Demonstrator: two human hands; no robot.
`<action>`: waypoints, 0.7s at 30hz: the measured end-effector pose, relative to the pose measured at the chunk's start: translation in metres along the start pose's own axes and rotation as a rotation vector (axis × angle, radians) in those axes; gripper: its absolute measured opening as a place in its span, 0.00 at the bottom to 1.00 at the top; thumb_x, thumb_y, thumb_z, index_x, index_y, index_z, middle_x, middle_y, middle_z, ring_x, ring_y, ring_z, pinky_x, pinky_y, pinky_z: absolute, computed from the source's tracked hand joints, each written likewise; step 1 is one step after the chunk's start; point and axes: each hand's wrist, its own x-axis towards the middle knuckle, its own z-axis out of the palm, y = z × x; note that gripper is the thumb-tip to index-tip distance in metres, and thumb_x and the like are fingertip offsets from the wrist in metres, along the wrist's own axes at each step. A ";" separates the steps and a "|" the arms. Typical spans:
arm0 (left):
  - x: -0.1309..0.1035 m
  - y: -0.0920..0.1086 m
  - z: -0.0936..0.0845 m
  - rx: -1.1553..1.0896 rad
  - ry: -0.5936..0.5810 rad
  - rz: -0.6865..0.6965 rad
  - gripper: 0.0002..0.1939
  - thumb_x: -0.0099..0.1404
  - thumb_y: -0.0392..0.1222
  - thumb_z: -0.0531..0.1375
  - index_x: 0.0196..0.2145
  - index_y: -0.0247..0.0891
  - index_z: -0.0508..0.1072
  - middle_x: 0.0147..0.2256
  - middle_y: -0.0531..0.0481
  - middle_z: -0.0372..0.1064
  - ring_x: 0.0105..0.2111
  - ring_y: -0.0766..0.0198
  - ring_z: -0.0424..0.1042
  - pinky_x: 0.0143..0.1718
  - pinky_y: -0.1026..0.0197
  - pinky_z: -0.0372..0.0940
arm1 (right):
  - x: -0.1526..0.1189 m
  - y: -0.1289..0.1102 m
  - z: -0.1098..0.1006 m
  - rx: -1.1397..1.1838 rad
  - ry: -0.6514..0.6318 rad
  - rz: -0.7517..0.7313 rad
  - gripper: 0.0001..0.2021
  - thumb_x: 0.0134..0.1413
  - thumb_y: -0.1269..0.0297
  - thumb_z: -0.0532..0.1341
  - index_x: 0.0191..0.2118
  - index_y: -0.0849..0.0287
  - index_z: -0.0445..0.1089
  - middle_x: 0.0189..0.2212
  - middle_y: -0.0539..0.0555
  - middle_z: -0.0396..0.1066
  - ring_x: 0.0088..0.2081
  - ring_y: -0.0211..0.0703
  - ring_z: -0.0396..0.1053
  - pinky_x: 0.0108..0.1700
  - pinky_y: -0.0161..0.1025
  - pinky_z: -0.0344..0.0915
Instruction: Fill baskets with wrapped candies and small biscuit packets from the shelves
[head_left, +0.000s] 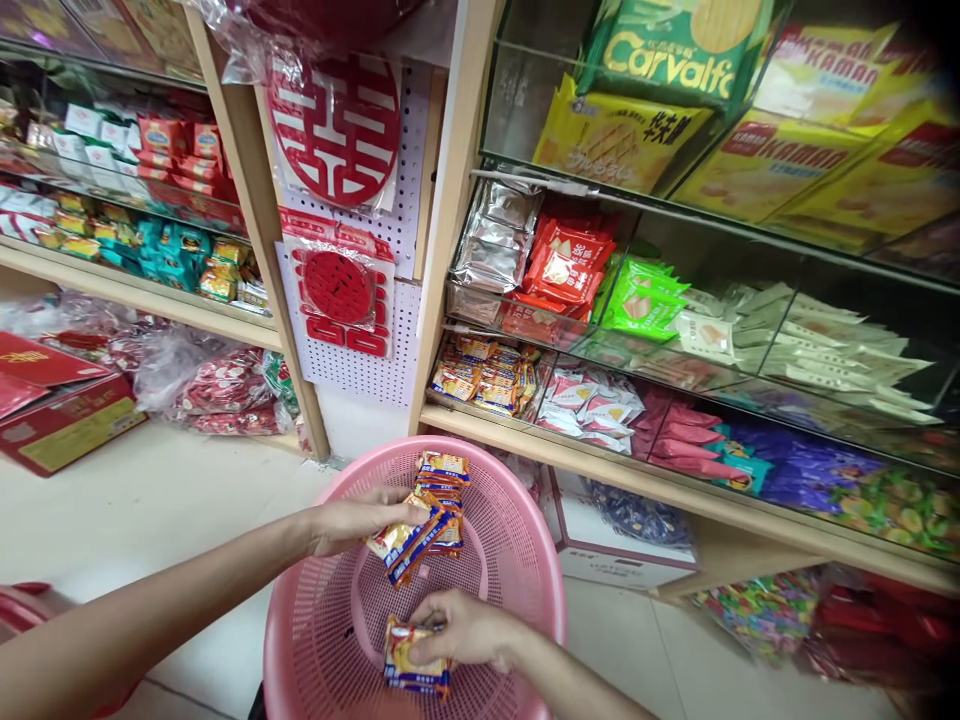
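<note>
A pink plastic basket (296, 610) with perforated walls stands below me. Over its left side, my left hand (360, 522) grips some snack packets (409, 540) in yellow, orange and blue wrappers, thumb on top. My right hand (469, 632), lower and nearer to me, pinches more snack packets (416, 655) of the same look inside the basket. Just beyond the left hand, a row of matching packets (442, 468) lies against the basket's far wall. How many packets each hand has cannot be made out.
Shelves with clear bins rise ahead; one lower bin holds similar orange packets (487, 375), beside white-and-pink packets (589, 405). Red paper-cut decorations (337, 130) hang on a pegboard (360, 375). A white carton (615, 560) sits under the right shelf, a red box (67, 420) at left.
</note>
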 end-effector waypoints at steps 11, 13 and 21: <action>0.016 -0.010 0.000 -0.077 -0.002 -0.062 0.25 0.54 0.49 0.61 0.47 0.35 0.67 0.38 0.45 0.73 0.38 0.59 0.72 0.42 0.58 0.64 | -0.022 -0.004 -0.001 -0.558 0.326 -0.252 0.18 0.39 0.58 0.63 0.40 0.60 0.71 0.41 0.58 0.67 0.44 0.51 0.63 0.45 0.41 0.56; 0.015 -0.010 0.003 -0.062 -0.027 -0.053 0.24 0.54 0.48 0.62 0.47 0.35 0.68 0.38 0.45 0.73 0.39 0.59 0.71 0.43 0.58 0.63 | -0.028 -0.006 -0.002 -0.474 0.394 -0.300 0.16 0.40 0.59 0.62 0.38 0.59 0.71 0.41 0.58 0.67 0.45 0.51 0.62 0.47 0.42 0.55; 0.017 -0.015 0.018 0.160 0.021 0.025 0.20 0.50 0.48 0.64 0.39 0.36 0.70 0.39 0.49 0.71 0.41 0.61 0.68 0.43 0.60 0.61 | -0.051 -0.031 0.018 0.795 0.051 -0.110 0.17 0.34 0.70 0.64 0.36 0.62 0.63 0.33 0.54 0.71 0.35 0.43 0.71 0.43 0.42 0.64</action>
